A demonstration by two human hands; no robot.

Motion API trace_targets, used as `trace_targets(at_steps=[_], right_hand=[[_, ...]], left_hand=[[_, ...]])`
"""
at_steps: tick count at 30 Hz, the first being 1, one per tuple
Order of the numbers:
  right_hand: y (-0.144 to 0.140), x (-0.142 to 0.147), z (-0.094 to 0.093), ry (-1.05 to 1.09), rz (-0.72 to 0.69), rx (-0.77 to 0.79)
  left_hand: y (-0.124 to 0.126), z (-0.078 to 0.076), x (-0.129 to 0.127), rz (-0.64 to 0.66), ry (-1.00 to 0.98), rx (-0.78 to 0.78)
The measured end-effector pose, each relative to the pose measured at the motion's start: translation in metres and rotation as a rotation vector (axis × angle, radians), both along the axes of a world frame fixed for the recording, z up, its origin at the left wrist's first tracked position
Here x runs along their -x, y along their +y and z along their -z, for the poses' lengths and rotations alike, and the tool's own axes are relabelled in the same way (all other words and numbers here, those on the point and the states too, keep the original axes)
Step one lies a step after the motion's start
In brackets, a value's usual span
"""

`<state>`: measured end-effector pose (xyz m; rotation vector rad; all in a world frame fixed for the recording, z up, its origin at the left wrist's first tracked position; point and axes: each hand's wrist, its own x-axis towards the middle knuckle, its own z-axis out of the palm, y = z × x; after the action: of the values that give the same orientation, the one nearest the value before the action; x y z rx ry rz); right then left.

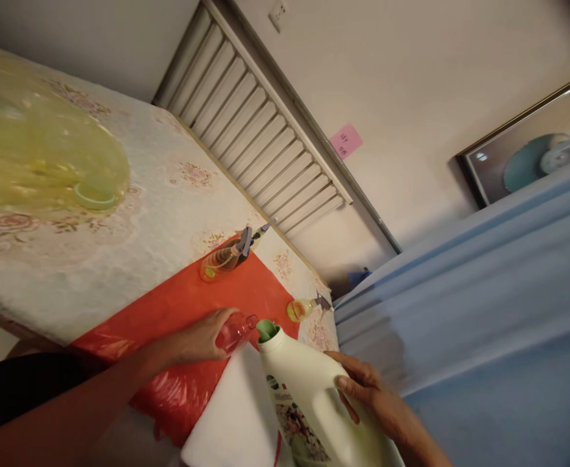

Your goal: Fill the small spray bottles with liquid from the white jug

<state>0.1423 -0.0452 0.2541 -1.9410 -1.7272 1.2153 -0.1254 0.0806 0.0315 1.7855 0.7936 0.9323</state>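
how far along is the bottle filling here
Done: two spray bottles lie capped on the table, each with yellowish liquid inside. In hand: the left hand holds a small open bottle while the right hand tips the big white jug, its spout at the bottle's mouth. Left: no liquid shows in the small bottle, and it has no sprayer on.

A small clear bottle with a pinkish tint is uncapped, its open neck pointing right, touching the jug's spout. It lies tilted over a red sheet. The large white jug, with a green open spout and printed label, leans left toward the bottle.
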Motion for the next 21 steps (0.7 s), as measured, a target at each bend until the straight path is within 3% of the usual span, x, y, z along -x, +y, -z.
trace_targets(at_steps=[21], right_hand=[[0.0071,-0.0084,-0.0036,-0.044,-0.041,0.022]], left_hand=[[0.0009,-0.0086,0.0005,0.008,0.059,0.070]])
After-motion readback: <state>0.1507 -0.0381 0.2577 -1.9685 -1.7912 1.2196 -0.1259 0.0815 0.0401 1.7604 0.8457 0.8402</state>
